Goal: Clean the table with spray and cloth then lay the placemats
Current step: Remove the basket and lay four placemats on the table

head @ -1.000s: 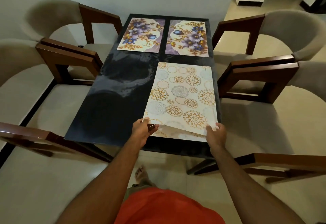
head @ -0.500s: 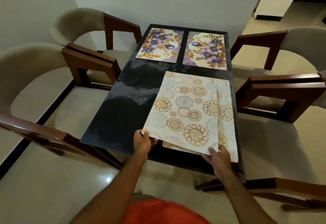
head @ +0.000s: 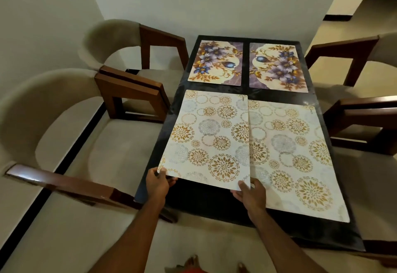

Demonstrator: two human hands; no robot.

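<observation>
Left hand (head: 158,183) pinches the near-left corner of a gold-circle placemat (head: 211,135), right hand (head: 251,193) grips its near-right corner, its edge overlapping a matching placemat (head: 296,150) on the dark table (head: 199,199); two floral placemats (head: 217,62) lie beyond.

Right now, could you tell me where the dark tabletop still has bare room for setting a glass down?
Little. A bare band runs along the black table's near edge, below the circle-patterned cream placemat that the left hand and right hand hold. Narrow strips separate the two purple floral placemats. The second circle-patterned mat crowds the right side.
</observation>
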